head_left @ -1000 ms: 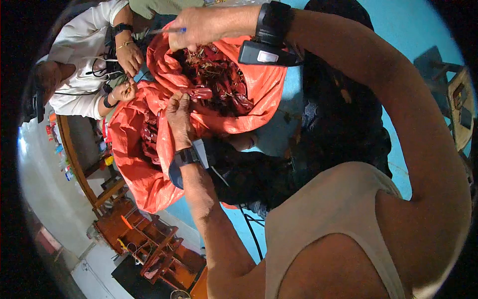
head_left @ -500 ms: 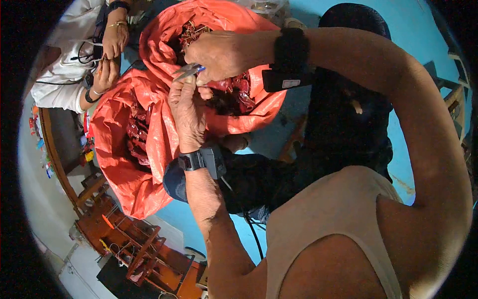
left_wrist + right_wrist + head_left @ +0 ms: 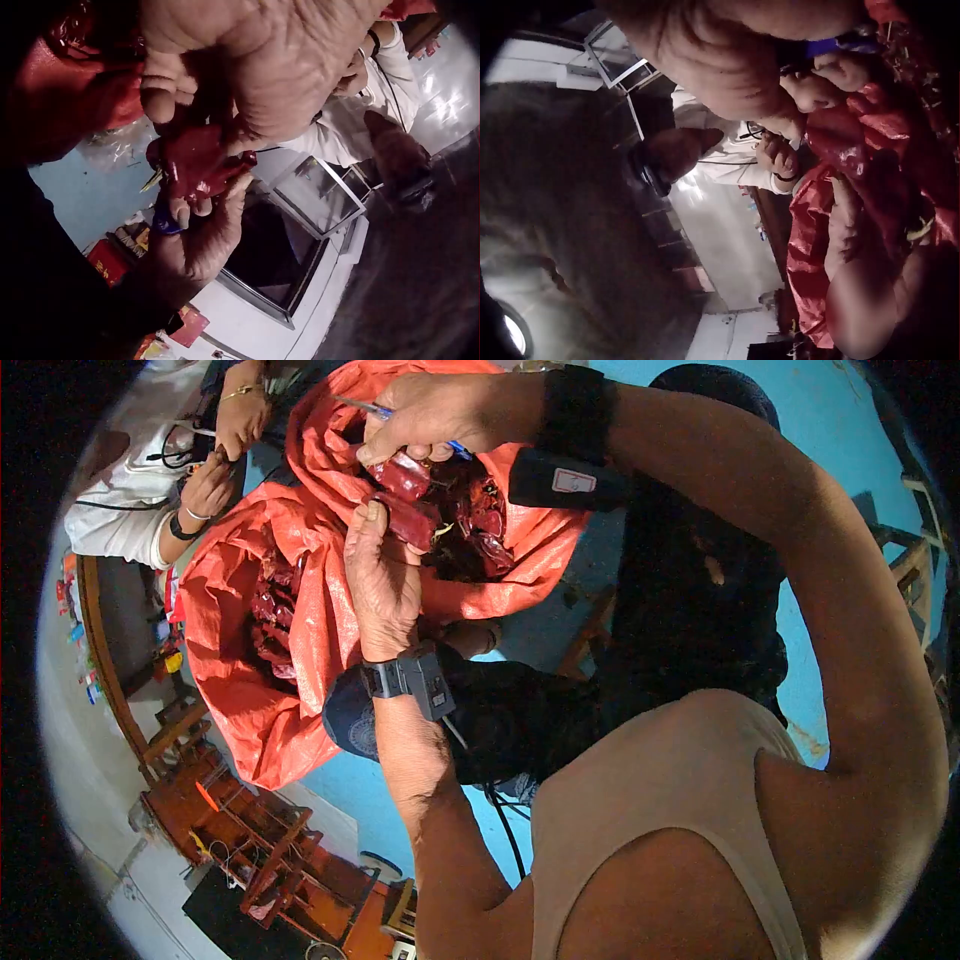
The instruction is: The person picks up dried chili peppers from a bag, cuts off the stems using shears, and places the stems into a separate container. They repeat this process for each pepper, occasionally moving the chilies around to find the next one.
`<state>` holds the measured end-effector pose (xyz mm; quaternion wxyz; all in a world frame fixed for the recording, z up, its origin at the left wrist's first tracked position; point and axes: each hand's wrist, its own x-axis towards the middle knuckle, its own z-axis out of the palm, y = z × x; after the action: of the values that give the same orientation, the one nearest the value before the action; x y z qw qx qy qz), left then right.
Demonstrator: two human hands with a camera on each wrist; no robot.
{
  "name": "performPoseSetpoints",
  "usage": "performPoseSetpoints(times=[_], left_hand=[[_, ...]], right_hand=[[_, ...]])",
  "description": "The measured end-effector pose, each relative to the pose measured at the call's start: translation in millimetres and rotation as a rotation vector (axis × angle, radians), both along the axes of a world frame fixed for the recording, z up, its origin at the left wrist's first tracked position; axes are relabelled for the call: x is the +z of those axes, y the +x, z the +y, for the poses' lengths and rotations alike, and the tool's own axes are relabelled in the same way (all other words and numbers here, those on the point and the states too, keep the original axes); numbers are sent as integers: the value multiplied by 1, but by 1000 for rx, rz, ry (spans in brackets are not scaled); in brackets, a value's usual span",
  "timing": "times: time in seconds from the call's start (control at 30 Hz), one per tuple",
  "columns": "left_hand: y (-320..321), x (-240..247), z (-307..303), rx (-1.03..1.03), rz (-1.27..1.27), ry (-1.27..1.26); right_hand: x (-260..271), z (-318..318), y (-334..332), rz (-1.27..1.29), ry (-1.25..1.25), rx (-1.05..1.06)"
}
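In the head view my left hand (image 3: 385, 590) pinches a glossy dark red pepper (image 3: 412, 523) with a pale stem between thumb and fingers, over the upper orange-red sack (image 3: 500, 600). Just above it, my right hand (image 3: 435, 418) holds a metal-tipped tool (image 3: 360, 404) with blue on its handle and pinches another red piece (image 3: 403, 477). The left wrist view shows red pepper (image 3: 195, 161) between both hands, blue handle (image 3: 166, 222) by the right fingers. From the right wrist, the red piece (image 3: 836, 139) hangs at my right fingertips; whether the two pieces are joined I cannot tell.
A second orange-red sack (image 3: 220, 700) with dark red peppers (image 3: 275, 620) stands beside the first. Another person's hands (image 3: 208, 485) are close at upper left. Dark-clothed legs (image 3: 680, 610) lie near the sacks; wooden furniture (image 3: 290, 860) stands at lower left.
The tool blades were at my left fingertips half a second ago. My right hand has since moved up and away, and red pepper now shows at both hands.
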<state>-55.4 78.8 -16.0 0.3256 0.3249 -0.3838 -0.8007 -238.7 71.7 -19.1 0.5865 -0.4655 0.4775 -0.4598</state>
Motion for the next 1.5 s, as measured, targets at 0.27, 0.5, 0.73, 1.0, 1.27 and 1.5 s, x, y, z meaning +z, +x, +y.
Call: performPoseSetpoints(times=[0.27,0.5,0.73,1.0,1.27,1.5], left_hand=[[-10,9,14,-83,-60,-6],[-2,5,2,139,-280,-55],[10,3,-12,247,-31,-188],[-2,-3,-12,314,-20,-106],[46,-3,-59,176,400,-113],[16,16,-27,51,-165,-488]], right_hand=[[11,13,23,357,-95,-34],[10,8,29,206,56,-85],[14,34,42,52,197,296],[1,43,57,64,43,144],[16,34,39,485,-356,106],[11,40,10,616,-624,150]])
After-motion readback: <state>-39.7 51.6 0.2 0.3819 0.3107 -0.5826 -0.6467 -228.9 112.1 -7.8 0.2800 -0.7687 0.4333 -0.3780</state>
